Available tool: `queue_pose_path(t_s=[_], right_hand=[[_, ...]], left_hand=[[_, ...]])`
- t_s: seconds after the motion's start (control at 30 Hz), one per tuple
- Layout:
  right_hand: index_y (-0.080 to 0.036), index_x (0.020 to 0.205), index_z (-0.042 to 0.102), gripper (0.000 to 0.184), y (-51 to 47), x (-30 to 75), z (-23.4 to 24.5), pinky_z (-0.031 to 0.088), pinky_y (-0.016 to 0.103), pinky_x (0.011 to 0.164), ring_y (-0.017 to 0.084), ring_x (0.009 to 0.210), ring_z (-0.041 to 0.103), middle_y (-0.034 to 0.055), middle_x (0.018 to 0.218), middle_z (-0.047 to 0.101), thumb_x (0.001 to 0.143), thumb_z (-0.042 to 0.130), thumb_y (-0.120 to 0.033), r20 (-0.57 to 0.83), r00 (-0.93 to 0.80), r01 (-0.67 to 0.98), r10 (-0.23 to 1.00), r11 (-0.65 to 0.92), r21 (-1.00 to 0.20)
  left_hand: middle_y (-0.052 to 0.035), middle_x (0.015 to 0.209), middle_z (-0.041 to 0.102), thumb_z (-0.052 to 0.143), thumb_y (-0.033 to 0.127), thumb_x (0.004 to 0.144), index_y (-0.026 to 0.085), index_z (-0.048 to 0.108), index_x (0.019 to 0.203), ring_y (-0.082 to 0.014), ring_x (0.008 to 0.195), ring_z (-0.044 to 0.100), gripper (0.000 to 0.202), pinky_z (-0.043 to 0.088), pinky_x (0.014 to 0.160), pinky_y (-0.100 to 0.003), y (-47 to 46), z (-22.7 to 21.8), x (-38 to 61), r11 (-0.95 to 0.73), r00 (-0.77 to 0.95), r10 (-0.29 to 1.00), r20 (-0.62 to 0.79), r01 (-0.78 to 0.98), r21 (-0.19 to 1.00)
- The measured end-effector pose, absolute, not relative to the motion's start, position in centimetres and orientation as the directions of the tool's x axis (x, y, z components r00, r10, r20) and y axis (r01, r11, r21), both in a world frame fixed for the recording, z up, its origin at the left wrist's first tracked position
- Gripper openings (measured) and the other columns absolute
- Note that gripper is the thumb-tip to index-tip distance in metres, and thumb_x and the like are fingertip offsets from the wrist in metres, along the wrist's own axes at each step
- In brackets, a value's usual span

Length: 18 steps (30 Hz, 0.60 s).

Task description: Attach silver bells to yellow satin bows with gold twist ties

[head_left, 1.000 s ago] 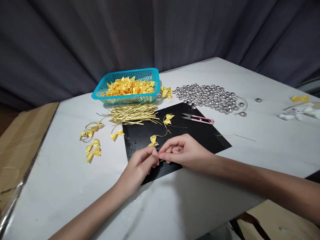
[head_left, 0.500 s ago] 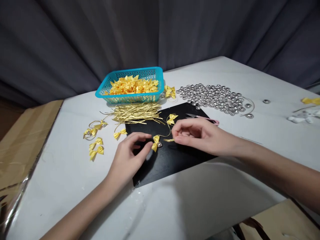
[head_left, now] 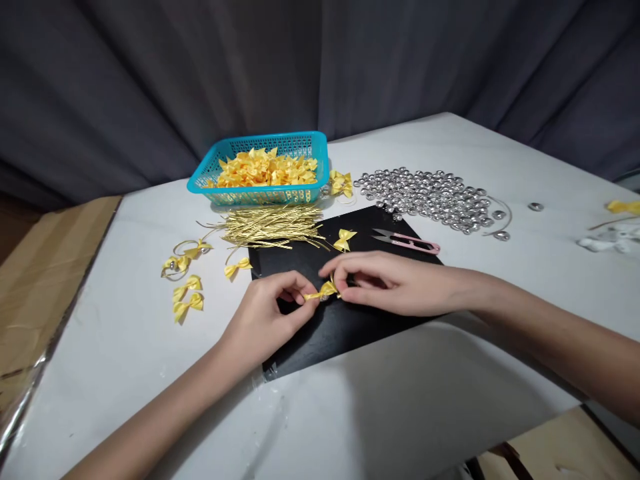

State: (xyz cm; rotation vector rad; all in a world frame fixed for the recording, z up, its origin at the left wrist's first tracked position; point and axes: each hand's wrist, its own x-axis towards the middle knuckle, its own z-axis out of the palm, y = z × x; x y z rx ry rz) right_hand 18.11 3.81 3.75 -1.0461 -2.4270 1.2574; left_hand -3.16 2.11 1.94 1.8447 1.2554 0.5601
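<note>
Both hands meet over the black mat [head_left: 370, 320] on the white table [head_left: 400, 400]. My left hand [head_left: 267, 313] pinches one end of a small yellow ribbon bow [head_left: 321, 291]. My right hand [head_left: 373, 281] pinches its other end, fingers curled. A small silver bell seems to hang under the bow, mostly hidden. Another yellow bow [head_left: 345, 239] lies on the mat just beyond my hands. Pink thread snips [head_left: 407, 241] lie on the mat's far right corner.
A teal basket [head_left: 260, 195] full of yellow bows stands at the back, with a bundle of gold twist ties [head_left: 270, 227] in front. Silver bells [head_left: 425, 193] are heaped to the right. Finished bows [head_left: 186, 280] lie left. Brown cardboard [head_left: 45, 280] borders the table's left edge.
My hands parted half a second ago with the bow lying on the mat between them. They have now come together again and both pinch the bow.
</note>
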Motion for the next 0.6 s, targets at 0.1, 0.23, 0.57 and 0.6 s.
queue_pose_path(t_s=[0.1,0.23,0.57,0.6], right_hand=[[-0.016,0.085,0.054,0.014,3.9,18.3,3.4,0.026,0.019,0.047,0.007,0.051,0.032,-0.0058,0.058,0.039,0.089,0.047,-0.027,-0.292,-0.75,0.558,0.594,0.33,-0.762],[-0.016,0.081,0.052,0.019,4.3,19.3,4.4,0.024,0.019,0.046,0.007,0.051,0.03,-0.0065,0.056,0.034,0.089,0.047,-0.032,-0.34,-0.714,0.603,0.612,0.291,-0.743],[-0.016,0.08,0.052,0.018,6.8,18.7,2.7,0.033,0.021,0.052,0.008,0.059,0.04,0.0007,0.079,0.052,0.084,0.054,-0.033,-0.121,-0.592,0.47,0.797,0.219,-0.855],[-0.016,0.08,0.052,0.018,7.1,18.7,2.4,0.035,0.022,0.05,0.007,0.058,0.041,0.0025,0.087,0.054,0.083,0.055,-0.033,-0.097,-0.525,0.458,0.846,0.184,-0.87]], left_hand=[[0.0002,0.067,0.063,0.059,0.018,0.073,0.015,0.064,0.073,-0.0118,0.062,0.056,0.006,0.044,0.06,-0.022,2.2,2.0,-3.3,-0.118,0.385,0.915,-0.122,0.544,0.831],[0.0001,0.065,0.061,0.059,0.016,0.07,0.015,0.064,0.07,-0.0115,0.061,0.054,0.005,0.044,0.06,-0.022,2.2,1.6,-3.5,-0.041,0.379,0.899,-0.217,0.569,0.821],[0.0021,0.059,0.054,0.064,0.019,0.069,0.015,0.062,0.067,-0.0093,0.057,0.048,0.005,0.039,0.055,-0.02,0.7,2.4,-2.8,0.112,0.622,0.693,-0.363,0.405,0.907],[0.0024,0.058,0.054,0.065,0.02,0.069,0.015,0.062,0.067,-0.0091,0.056,0.047,0.007,0.038,0.054,-0.02,0.6,2.4,-2.7,0.157,0.616,0.691,-0.377,0.382,0.911]])
